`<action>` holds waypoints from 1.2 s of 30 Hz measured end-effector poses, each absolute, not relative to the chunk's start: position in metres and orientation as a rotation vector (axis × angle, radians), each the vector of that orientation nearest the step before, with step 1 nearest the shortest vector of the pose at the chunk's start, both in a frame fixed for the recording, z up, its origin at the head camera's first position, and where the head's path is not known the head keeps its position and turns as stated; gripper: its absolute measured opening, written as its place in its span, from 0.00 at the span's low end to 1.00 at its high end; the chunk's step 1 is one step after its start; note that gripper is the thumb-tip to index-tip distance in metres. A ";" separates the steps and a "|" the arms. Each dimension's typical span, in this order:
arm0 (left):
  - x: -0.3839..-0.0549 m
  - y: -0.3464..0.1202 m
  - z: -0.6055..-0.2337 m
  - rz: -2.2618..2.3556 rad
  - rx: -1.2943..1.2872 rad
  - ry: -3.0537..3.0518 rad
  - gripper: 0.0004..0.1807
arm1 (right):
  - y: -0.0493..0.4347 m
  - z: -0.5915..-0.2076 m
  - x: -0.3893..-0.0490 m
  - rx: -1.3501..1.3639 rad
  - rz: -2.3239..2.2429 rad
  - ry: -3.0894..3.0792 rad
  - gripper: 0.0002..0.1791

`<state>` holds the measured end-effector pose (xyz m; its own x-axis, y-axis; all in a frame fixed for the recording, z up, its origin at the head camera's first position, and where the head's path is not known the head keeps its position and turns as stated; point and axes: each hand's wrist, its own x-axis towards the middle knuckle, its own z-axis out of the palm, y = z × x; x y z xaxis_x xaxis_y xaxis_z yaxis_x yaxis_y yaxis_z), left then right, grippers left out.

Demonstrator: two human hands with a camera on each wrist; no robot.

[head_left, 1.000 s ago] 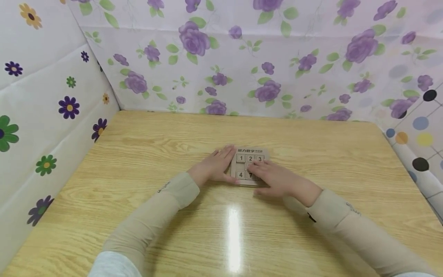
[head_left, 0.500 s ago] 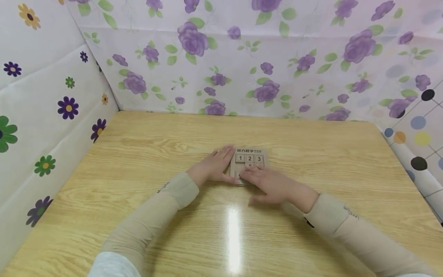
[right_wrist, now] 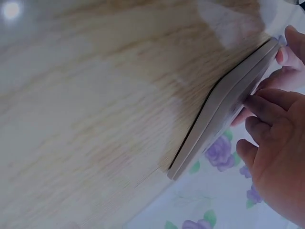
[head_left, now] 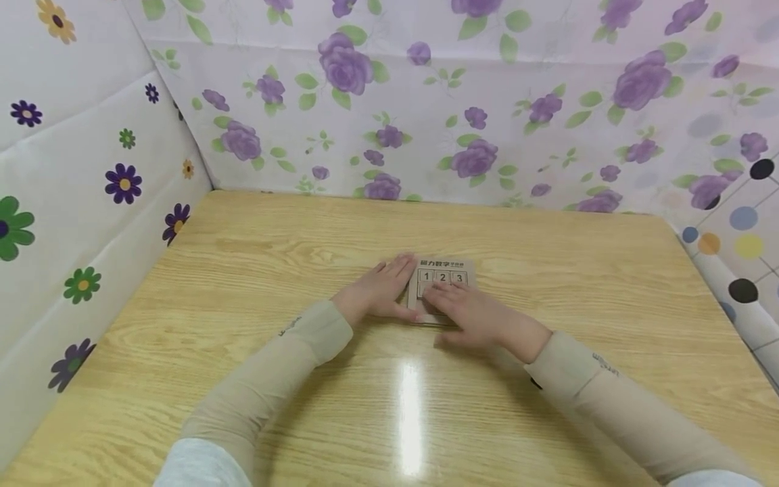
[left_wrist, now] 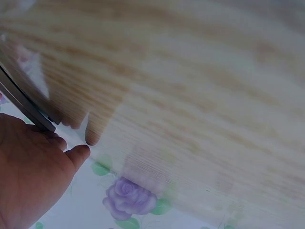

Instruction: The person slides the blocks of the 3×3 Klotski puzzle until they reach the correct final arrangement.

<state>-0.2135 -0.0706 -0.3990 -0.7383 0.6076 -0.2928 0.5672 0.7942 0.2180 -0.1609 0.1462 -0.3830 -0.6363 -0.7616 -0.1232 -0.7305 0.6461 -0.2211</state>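
A number sliding puzzle [head_left: 471, 266] lies flat on the table, its tiles 1 [head_left: 427, 276], 2 and 3 showing in the top row. My left hand [head_left: 379, 291] rests along the puzzle's left edge, fingers straight, thumb at the lower left corner. Extended fingers of my right hand [head_left: 475, 314] press on the tiles from the right and cover most of the lower rows. Under those fingertips, part of a tile [head_left: 422, 289] shows at the left of the middle row. In the right wrist view the puzzle's side [right_wrist: 209, 117] is seen close up, with fingertips on its face.
The wood-grain table [head_left: 304, 243] extends around the puzzle on all sides, with a bright reflection near its front. Flowered cloth [head_left: 365, 122] hangs behind it, and patterned sheets stand at the left and right sides.
My right fingertips moved down and left over the tiles, then up. The gap at the left of the middle row now holds a tile. My left hand keeps its place.
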 end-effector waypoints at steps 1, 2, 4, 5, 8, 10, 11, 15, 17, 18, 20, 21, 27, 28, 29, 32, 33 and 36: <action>-0.214 -0.071 -0.399 0.162 0.896 2.636 0.64 | 0.146 -0.383 -0.162 -1.207 -0.227 2.659 0.43; -0.214 -0.070 -0.399 0.162 0.898 2.637 0.64 | 0.147 -0.384 -0.163 -1.197 -0.234 2.657 0.43; -0.215 -0.070 -0.399 0.165 0.900 2.639 0.64 | 0.148 -0.384 -0.164 -1.192 -0.243 2.653 0.43; -0.215 -0.070 -0.399 0.161 0.901 2.636 0.64 | 0.150 -0.385 -0.164 -1.196 -0.246 2.655 0.42; -0.216 -0.069 -0.399 0.154 0.898 2.631 0.65 | 0.156 -0.384 -0.161 -1.210 -0.253 2.669 0.42; -0.216 -0.069 -0.398 0.149 0.902 2.632 0.65 | 0.162 -0.383 -0.157 -1.235 -0.248 2.690 0.41; -0.216 -0.068 -0.398 0.143 0.902 2.632 0.65 | 0.165 -0.383 -0.154 -1.244 -0.246 2.699 0.40; -0.216 -0.069 -0.396 0.139 0.906 2.634 0.65 | 0.174 -0.382 -0.145 -1.255 -0.263 2.721 0.39; -0.216 -0.069 -0.395 0.146 0.901 2.634 0.65 | 0.176 -0.382 -0.141 -1.239 -0.275 2.724 0.39; -0.216 -0.069 -0.395 0.152 0.900 2.634 0.65 | 0.177 -0.382 -0.139 -1.233 -0.279 2.726 0.39; -0.215 -0.069 -0.395 0.162 0.900 2.633 0.65 | 0.176 -0.381 -0.137 -1.220 -0.279 2.724 0.38; -0.215 -0.069 -0.395 0.167 0.900 2.632 0.65 | 0.175 -0.381 -0.136 -1.221 -0.277 2.721 0.38; -0.214 -0.070 -0.397 0.155 0.902 2.637 0.65 | 0.166 -0.384 -0.138 -1.270 -0.283 2.688 0.40; -0.214 -0.070 -0.397 0.148 0.899 2.639 0.65 | 0.165 -0.385 -0.138 -1.283 -0.283 2.683 0.40; -0.214 -0.070 -0.398 0.139 0.898 2.641 0.65 | 0.163 -0.386 -0.139 -1.287 -0.286 2.675 0.41; -0.214 -0.069 -0.400 0.120 0.896 2.644 0.65 | 0.160 -0.387 -0.141 -1.284 -0.292 2.651 0.42; -0.215 -0.069 -0.400 0.119 0.896 2.644 0.65 | 0.160 -0.388 -0.142 -1.274 -0.302 2.642 0.42; -0.215 -0.069 -0.401 0.116 0.897 2.642 0.65 | 0.159 -0.387 -0.144 -1.254 -0.323 2.622 0.43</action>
<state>-0.2148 -0.0691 -0.4006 -0.7397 0.6037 -0.2973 0.5752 0.7965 0.1862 -0.1438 0.1591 -0.3872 -0.6133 -0.7836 -0.0992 -0.7360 0.6125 -0.2883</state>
